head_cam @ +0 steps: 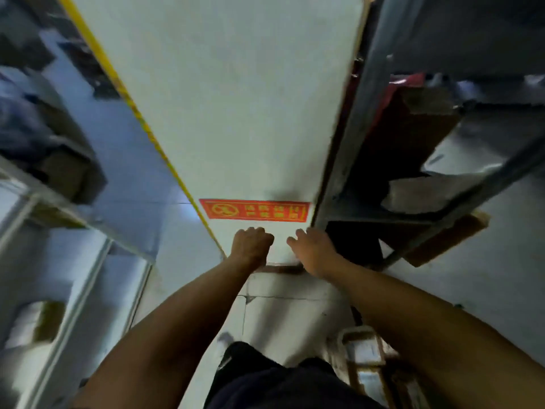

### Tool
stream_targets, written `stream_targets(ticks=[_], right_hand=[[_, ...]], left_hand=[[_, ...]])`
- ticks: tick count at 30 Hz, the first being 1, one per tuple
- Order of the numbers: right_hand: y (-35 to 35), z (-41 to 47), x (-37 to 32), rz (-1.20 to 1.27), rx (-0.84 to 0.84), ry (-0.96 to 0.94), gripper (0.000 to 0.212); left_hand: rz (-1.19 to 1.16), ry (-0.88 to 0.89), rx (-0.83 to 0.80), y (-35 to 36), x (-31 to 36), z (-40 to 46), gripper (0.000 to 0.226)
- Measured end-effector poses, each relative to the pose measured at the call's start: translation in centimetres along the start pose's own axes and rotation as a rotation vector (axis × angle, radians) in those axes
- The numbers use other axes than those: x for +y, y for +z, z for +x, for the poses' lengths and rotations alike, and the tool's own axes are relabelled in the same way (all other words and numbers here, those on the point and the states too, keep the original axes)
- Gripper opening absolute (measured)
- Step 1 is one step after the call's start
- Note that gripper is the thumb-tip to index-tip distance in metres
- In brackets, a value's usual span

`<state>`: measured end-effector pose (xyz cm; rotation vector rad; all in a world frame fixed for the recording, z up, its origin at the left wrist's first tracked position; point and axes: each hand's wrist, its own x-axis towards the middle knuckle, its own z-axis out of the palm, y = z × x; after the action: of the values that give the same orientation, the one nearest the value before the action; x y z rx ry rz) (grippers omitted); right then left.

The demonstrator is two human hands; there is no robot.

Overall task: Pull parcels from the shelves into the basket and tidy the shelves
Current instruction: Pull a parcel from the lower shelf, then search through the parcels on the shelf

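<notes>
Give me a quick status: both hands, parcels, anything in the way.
Left hand fisted, empty. Right hand open, fingers relaxed, empty. Parcels on the right shelves, blurred. Nothing blocking the hands.

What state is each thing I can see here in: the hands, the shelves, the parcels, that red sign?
Left hand: fingers curled, holding nothing.
Right hand: fingers relaxed, holding nothing.
Red sign: stuck flat on the white surface, blurred.
Right shelf: loaded with parcels.
Brown box: tilted on the right shelf.
Left shelf: holds blurred parcels.
</notes>
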<state>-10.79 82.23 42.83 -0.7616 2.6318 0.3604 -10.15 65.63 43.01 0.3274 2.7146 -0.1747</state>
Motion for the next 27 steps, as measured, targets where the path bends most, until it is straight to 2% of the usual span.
stream_targets(ticks=[3,6,14,19,24,27], right_hand=[[-3.6,3.1,-6.7,-0.103,0.068,-0.19,0.059],[-6.9,5.4,-14.9,-0.155,0.113,-0.349,0.058],[-13.5,8.6,-37.3,-0.208,0.239,-0.639,0.056],[-15.9,9.3,-48.1,-0.283,0.23,-0.776,0.057],[-17.9,10.6,-55.1,-0.313,0.212,-0.893,0.051],[-19.3,12.3,-58.2,-0.305,0.187,-0.946,0.05]], left_hand=[[-0.045,-0.172,0.011,1.9,-6.7,-4.8,0.047],[-0.1,-0.357,0.013,4.2,-13.4,-10.5,0.047],[-0.22,-0.724,-0.014,11.5,-27.3,-27.1,0.045],[-0.426,-0.98,0.049,15.2,-31.7,-35.2,0.042],[-0.668,-1.208,0.133,17.9,-34.6,-39.9,0.052],[-0.821,-1.321,0.181,19.3,-36.8,-41.6,0.048]])
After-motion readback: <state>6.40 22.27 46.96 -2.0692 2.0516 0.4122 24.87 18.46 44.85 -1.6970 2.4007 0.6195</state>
